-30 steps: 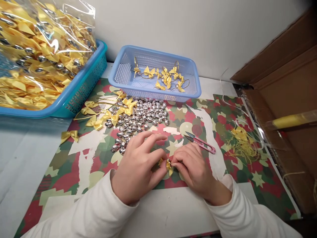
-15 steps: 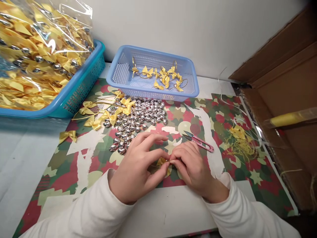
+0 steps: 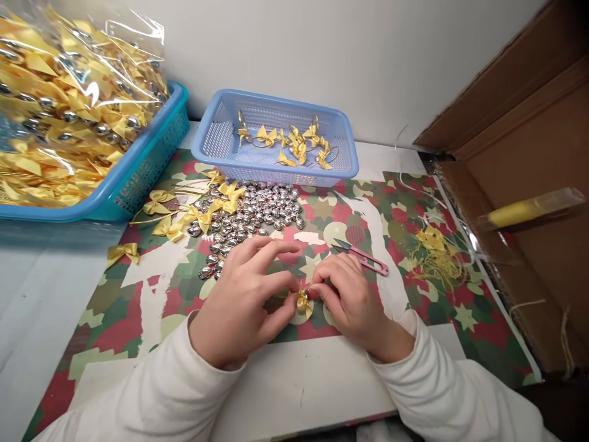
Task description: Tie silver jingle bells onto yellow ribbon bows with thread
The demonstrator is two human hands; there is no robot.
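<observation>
At centre, left hand (image 3: 243,299) pinches yellow bow (image 3: 302,303); what right hand (image 3: 348,298) pinches is hidden.

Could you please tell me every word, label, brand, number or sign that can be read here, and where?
None: I can read no words, labels, brands, numbers or signs.
The patterned sheet shows printed shapes such as stars.
I see no legible lettering on the nearest yellow bow, pink snips or clear bag.

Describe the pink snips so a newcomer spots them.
Start at the middle blue basket by the wall, then come down to the right hand. The pink snips lie just beyond its knuckles. Dark blades and a looped pink handle set them apart from the silver beads.
</observation>
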